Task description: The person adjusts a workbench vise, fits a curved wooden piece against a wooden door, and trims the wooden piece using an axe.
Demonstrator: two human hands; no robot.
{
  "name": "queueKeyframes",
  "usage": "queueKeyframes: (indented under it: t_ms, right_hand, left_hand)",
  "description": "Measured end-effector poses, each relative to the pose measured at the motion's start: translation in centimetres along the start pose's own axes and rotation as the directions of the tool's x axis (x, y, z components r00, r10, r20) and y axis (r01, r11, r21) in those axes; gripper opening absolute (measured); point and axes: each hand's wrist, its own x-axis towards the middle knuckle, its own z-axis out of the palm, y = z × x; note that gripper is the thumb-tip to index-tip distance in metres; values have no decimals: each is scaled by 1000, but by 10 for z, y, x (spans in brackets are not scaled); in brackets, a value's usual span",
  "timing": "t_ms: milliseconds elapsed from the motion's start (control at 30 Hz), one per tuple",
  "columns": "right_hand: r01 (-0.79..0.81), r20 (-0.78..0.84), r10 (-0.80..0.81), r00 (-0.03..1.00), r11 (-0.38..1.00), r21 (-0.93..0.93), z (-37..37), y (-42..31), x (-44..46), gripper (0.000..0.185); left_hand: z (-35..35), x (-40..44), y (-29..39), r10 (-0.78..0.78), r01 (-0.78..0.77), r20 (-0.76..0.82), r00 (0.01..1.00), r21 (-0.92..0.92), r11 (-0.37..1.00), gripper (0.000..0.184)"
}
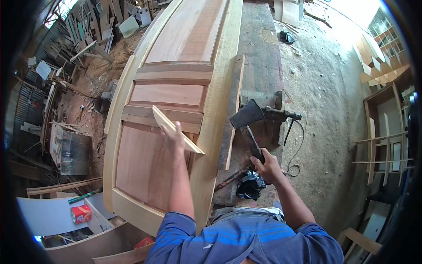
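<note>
My left hand (174, 138) is closed around a pale wooden moulding strip (193, 146) with a pointed upper end, held slantwise over a panelled wooden door (145, 152). In my right hand (267, 167) is the dark handle of a hatchet (247, 114); its broad head is up, over the bench to the right of the door. A narrow wooden batten (234, 110) lies along the door's right edge, left of the hatchet head. Just below my right hand sits a crumpled black plastic bag (251, 185), with a dark rod-like tool (231, 179) beside it.
The door lies on a worn workbench (259, 48) with a metal vise (276, 114) on its right side. A cable (299, 165) hangs toward the dusty floor. Wooden frames (382, 127) stand at right, scrap boards (96, 26) at upper left, and a red box (81, 214) at lower left.
</note>
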Motion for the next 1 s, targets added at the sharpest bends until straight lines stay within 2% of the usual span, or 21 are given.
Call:
queueKeyframes:
  t_ms: [33, 67, 100, 167, 200, 233, 300, 333, 433, 467, 567, 600, 633, 700, 733, 800, 900, 967, 1000]
  right_hand:
    - [24, -1, -24, 1000, 1000, 1, 8, 1, 0, 36]
    - [48, -7, -48, 999, 999, 3, 16, 1, 0, 35]
    - [58, -7, -58, 998, 998, -2, -25, 23, -8, 36]
    - [64, 3, -64, 998, 998, 2, -33, 33, -13, 36]
    - [76, 9, -76, 997, 997, -15, -39, 40, -15, 37]
    - [68, 10, -68, 998, 998, -11, -44, 46, -16, 37]
    - [53, 17, -53, 998, 999, -8, -52, 54, -18, 37]
    - [54, 28, -54, 998, 999, 2, -58, 54, -20, 38]
    - [46, 19, -45, 999, 998, -30, -68, 64, -20, 38]
    - [75, -7, -75, 997, 996, -40, -69, 65, -16, 38]
    - [145, -69, -150, 986, 986, -77, -67, 65, -4, 37]
    - [161, -81, -168, 982, 983, -91, -66, 64, 3, 37]
    - [175, -89, -185, 979, 979, -106, -64, 61, 12, 38]
    - [237, -137, -256, 957, 961, -141, -63, 50, 35, 37]
    - [281, -165, -307, 937, 946, -162, -62, 42, 47, 37]
    - [416, -227, -455, 861, 887, -200, -66, 12, 70, 35]
    - [641, -322, -703, 635, 711, -289, -87, -65, 103, 30]
    - [715, -405, -774, 486, 619, -325, -104, -142, 96, 26]
    - [737, -442, -757, 480, 622, -266, -108, -170, 94, 26]
  left_hand:
    - [1, -5, 5, 99, -90, -51, 994, 153, 984, 102]
    - [1, -8, 8, 165, -157, -70, 984, 103, 982, 100]
    - [31, -38, 30, 227, -224, -50, 973, 45, 973, 100]
    - [46, -43, 28, 347, -347, -10, 938, -52, 937, 100]
    - [52, -56, 34, 468, -468, -26, 883, -99, 878, 103]
    - [57, -65, 39, 451, -447, 59, 890, -70, 892, 104]
    - [65, -77, 49, 465, -409, 229, 855, -254, 876, 102]
    - [68, -83, 57, 429, -354, 308, 849, -271, 895, 95]
    - [101, -70, 69, 522, -479, 359, 774, -206, 853, 90]
    - [107, -68, 81, 574, -525, 372, 729, -234, 818, 83]
    - [135, -43, 91, 596, -478, 274, 754, -394, 785, 69]
    - [142, -40, 98, 635, -580, 150, 758, -293, 760, 54]
    - [141, -42, 102, 596, -588, 147, 790, -99, 803, 51]
    - [138, -46, 118, 529, -536, 109, 842, 278, 797, 45]
    - [137, -61, 126, 423, -429, 68, 903, 134, 893, 39]
    - [136, -72, 109, 500, -500, -12, 866, 7, 866, 39]
    - [140, -73, 91, 528, -534, -79, 845, -124, 836, 38]
    - [140, -70, 93, 494, -500, -77, 866, -175, 848, 39]
    - [139, -69, 93, 490, -495, -78, 868, -175, 851, 40]
